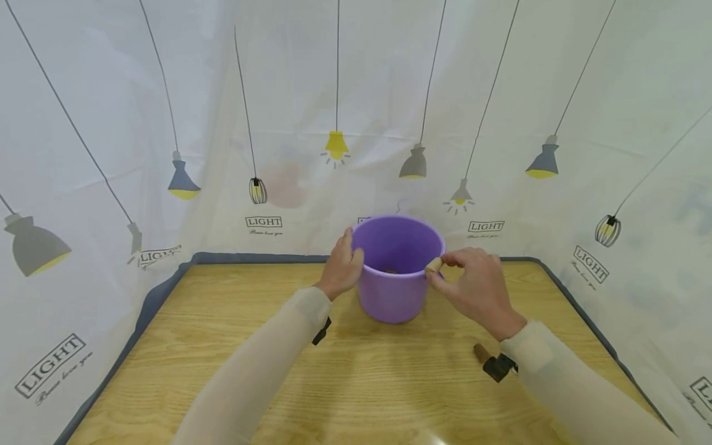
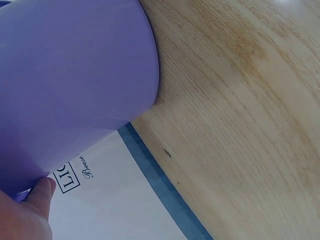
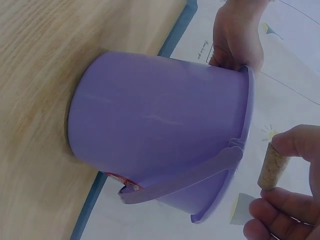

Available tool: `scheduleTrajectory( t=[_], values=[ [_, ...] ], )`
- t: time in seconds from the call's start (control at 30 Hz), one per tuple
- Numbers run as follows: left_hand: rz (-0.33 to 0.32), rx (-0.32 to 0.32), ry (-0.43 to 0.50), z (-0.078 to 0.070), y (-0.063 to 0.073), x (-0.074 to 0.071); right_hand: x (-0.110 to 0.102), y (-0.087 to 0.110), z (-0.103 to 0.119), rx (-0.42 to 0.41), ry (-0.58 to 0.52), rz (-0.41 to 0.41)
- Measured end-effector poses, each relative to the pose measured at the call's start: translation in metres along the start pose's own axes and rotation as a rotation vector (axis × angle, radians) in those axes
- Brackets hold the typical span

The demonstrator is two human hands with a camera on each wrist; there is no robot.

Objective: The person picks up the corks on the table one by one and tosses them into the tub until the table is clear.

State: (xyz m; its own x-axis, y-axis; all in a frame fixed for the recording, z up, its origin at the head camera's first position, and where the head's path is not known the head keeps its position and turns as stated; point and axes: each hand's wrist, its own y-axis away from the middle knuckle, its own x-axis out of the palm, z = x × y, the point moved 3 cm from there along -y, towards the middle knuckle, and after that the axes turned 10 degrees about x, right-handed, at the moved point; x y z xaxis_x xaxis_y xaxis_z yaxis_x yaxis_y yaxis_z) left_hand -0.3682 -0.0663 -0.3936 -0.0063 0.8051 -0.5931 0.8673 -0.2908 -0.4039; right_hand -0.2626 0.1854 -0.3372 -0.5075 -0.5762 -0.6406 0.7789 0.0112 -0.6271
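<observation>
A purple plastic bucket (image 1: 394,296) stands upright on the wooden table in front of me. My left hand (image 1: 340,267) holds its rim at the left side, thumb near the top edge; the left wrist view shows only part of that hand (image 2: 25,215). Between thumb and fingertips, my right hand (image 1: 479,287) pinches a tan cork (image 3: 273,167), right at the bucket's right rim. A small brown thing (image 1: 391,271) shows at the bottom inside the bucket. In the right wrist view, the bucket's handle (image 3: 185,177) hangs down along its side.
Another brown, cork-like piece (image 1: 481,353) lies on the wooden table (image 1: 356,383), beside the black camera (image 1: 499,367) on my right wrist. White sheeting (image 1: 300,93) printed with lamps rises behind the table and on both sides, with a blue-grey band (image 1: 267,258) along the table's edge.
</observation>
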Motion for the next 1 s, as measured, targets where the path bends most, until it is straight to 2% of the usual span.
scheduleTrajectory(
  t=[0.37,0.77,1.0],
  values=[
    [-0.005,-0.002,-0.003,0.004,-0.001,0.001,0.006,-0.019,0.006,0.036,0.006,0.032],
    [-0.005,0.016,0.001,0.003,-0.001,0.001,0.015,-0.03,0.006,0.046,0.043,0.051],
    [-0.001,0.004,-0.003,0.003,-0.001,0.002,0.02,-0.037,0.007,0.063,0.055,0.103]
  ],
)
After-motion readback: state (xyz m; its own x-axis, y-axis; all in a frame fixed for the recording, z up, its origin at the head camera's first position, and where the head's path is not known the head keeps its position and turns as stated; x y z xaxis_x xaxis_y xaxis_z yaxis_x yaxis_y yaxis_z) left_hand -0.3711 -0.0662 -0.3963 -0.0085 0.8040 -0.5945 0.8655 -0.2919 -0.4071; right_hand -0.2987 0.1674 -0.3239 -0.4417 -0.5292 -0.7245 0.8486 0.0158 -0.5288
